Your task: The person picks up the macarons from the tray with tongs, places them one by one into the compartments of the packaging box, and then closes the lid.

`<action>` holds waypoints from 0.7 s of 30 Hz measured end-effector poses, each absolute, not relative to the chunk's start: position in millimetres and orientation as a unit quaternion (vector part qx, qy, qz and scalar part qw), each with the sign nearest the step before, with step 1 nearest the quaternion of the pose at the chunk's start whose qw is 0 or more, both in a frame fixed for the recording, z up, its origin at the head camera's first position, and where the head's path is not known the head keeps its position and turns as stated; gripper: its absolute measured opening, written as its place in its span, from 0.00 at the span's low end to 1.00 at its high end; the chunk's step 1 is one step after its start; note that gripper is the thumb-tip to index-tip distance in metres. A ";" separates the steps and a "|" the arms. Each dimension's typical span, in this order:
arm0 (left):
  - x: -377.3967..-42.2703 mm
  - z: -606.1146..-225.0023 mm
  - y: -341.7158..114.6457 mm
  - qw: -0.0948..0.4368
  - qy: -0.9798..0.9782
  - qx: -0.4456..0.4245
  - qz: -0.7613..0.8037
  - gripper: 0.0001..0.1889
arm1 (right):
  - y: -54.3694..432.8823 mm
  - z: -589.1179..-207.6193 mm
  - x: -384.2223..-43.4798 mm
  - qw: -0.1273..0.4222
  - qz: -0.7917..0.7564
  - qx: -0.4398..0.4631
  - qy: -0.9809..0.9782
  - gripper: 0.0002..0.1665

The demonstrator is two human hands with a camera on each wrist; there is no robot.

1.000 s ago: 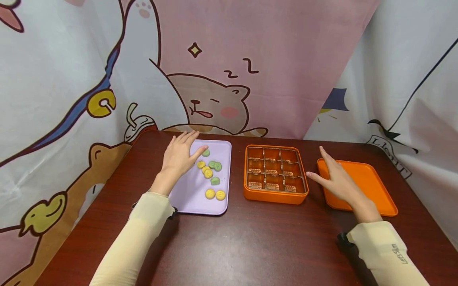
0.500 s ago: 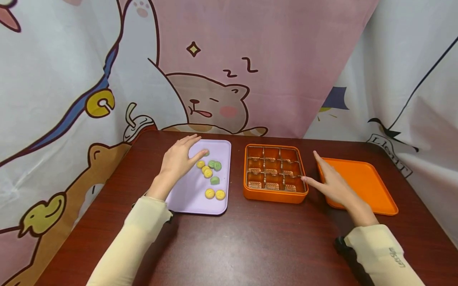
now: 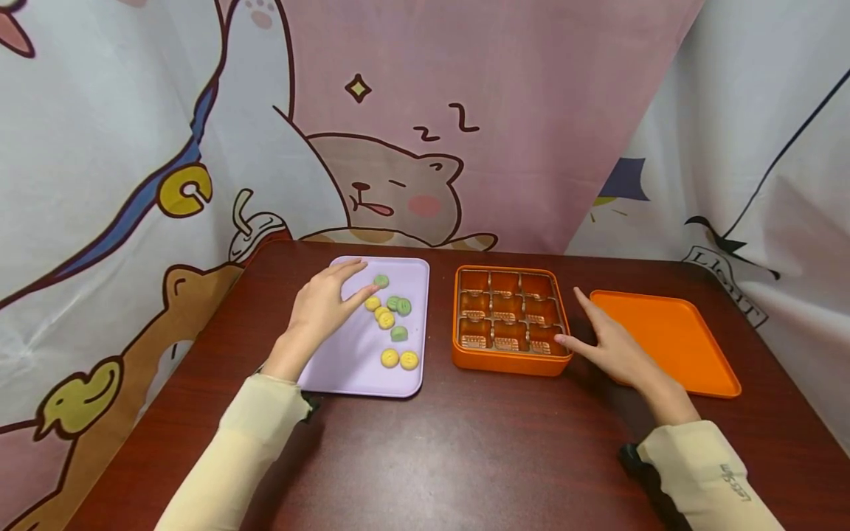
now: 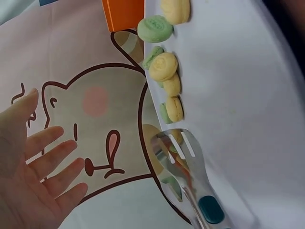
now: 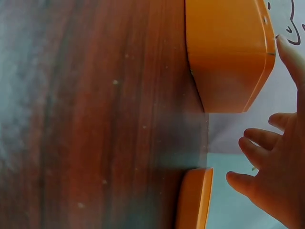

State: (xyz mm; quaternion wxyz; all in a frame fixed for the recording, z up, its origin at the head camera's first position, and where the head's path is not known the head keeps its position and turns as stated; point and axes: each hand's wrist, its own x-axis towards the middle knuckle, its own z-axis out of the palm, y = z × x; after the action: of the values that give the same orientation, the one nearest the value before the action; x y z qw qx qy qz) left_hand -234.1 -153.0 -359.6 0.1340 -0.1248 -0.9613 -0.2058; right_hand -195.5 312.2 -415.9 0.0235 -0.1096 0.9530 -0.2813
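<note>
My left hand [image 3: 324, 302], fingers extended and holding nothing, hovers over the lilac tray [image 3: 352, 372]. Slotted metal tongs [image 4: 196, 179] with a teal grip lie on that tray in the left wrist view; the hand hides them in the head view. Along the tray are several small round cookies, some yellow [image 3: 389, 359] and some green [image 3: 403, 307]. My right hand [image 3: 614, 350] has its fingers spread, with the thumb tip right at the right rim of the orange box [image 3: 511, 364]. A brown divided insert [image 3: 505, 311] with several compartments sits inside the box.
A flat orange lid or tray [image 3: 677, 346] lies at the right, partly behind my right hand. Everything stands on a dark reddish wooden table [image 3: 451, 457]. A cartoon-printed curtain [image 3: 531, 133] hangs close along the back edge.
The left hand has drifted down and slightly left over the lilac tray. My right hand has moved left toward the orange box, its thumb now at the rim.
</note>
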 end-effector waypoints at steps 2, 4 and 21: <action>-232.8 -361.3 -155.7 0.131 -0.961 -0.123 -0.208 0.30 | 311.6 -416.6 -194.8 0.025 -0.282 -0.116 0.952 0.59; -231.8 -363.4 -158.8 0.127 -0.962 -0.121 -0.211 0.30 | 311.2 -417.8 -194.4 0.027 -0.282 -0.120 0.951 0.58; -229.8 -387.8 -193.5 0.088 -0.967 -0.072 -0.230 0.32 | 301.7 -420.8 -188.8 0.048 -0.267 -0.123 0.955 0.60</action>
State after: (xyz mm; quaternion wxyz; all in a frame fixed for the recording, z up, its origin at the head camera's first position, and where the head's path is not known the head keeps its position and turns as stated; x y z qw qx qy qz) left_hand -229.8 -193.5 -387.8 0.0884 -0.0719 -0.9665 -0.2298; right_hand -188.8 301.7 -420.8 0.0477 -0.1230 0.9545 -0.2673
